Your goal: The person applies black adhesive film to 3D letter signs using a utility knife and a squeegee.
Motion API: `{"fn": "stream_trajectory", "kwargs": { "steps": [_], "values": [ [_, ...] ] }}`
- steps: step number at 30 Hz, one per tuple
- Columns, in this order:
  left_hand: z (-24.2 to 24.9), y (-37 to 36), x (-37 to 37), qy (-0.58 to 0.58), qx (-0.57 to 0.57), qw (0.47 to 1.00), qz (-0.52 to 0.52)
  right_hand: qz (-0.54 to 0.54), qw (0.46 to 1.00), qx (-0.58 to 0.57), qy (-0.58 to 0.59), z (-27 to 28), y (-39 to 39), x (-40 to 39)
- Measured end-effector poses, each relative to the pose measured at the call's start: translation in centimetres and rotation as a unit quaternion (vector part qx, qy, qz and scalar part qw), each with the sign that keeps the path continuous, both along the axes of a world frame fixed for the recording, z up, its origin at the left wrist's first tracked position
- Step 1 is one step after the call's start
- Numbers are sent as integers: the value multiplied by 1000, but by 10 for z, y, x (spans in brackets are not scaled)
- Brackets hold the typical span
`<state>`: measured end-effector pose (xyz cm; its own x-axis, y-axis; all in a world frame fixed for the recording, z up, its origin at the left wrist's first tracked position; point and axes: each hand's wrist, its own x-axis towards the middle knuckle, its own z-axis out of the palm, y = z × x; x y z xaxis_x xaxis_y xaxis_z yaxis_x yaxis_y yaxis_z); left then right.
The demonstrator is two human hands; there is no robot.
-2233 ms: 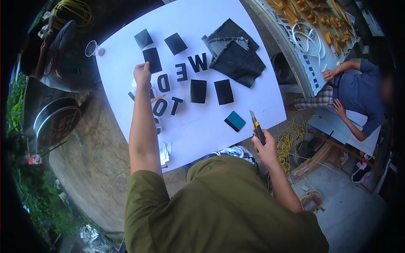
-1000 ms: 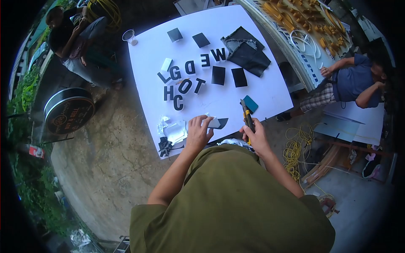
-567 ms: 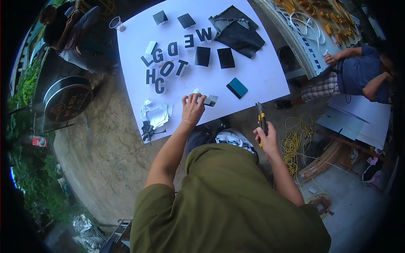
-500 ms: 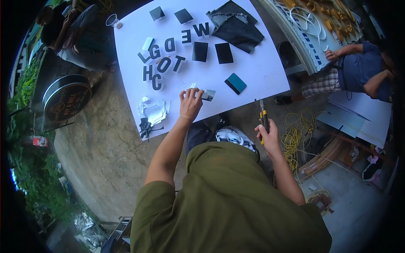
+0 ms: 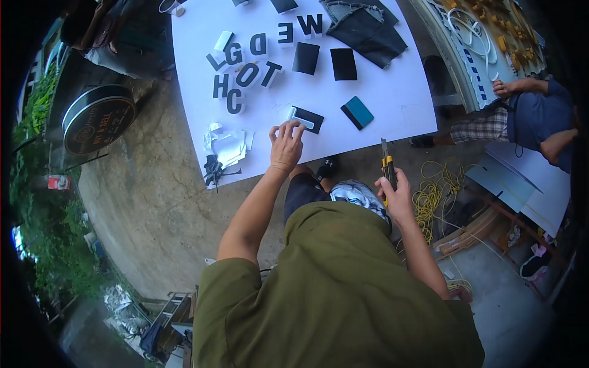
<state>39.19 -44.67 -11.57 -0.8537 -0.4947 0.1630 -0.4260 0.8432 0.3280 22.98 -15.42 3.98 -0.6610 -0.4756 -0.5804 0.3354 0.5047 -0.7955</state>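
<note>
One thin, floppy black vinyl piece (image 5: 305,118) lies just beyond the left hand (image 5: 286,146), fingers spread; best pinched by an edge. The right hand (image 5: 396,195) stays clamped on the utility knife (image 5: 387,170).

Readable on the white board (image 5: 392,92): cut-out black letters (image 5: 245,67) W, E, D, G, L in a row, with T, O, H, C just below them; round black sign's (image 5: 98,118) lettering too small to read.

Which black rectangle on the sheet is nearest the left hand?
The black piece at the left hand fingertips, a pale strip on it; the plain two lie farther up.
</note>
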Motion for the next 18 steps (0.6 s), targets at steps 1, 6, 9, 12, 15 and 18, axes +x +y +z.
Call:
{"fn": "stream_trajectory", "kwargs": {
  "steps": [1, 6, 9, 12, 15, 18],
  "values": [
    [7, 5, 5, 6, 17, 999, 33, 6, 1000, 1, 3, -1, -2, -1],
    [27, 29, 37, 42, 218, 943, 250, 32, 999, -5, 26, -8, -19, -10],
    [29, 34, 49, 89, 290, 904, 302, 62, 997, -18, 39, -11, -34, -15],
    [55, 32, 40, 125, 459, 831, 288, 113, 993, -43, 2, 0, -51, -19],
    [100, 26, 22, 126, 599, 757, 230, 153, 978, -103, -92, 12, -69, -14],
    [142, 22, -1, 171, 683, 692, 159, 175, 956, -155, -176, 43, -90, -2]
  ]
}}
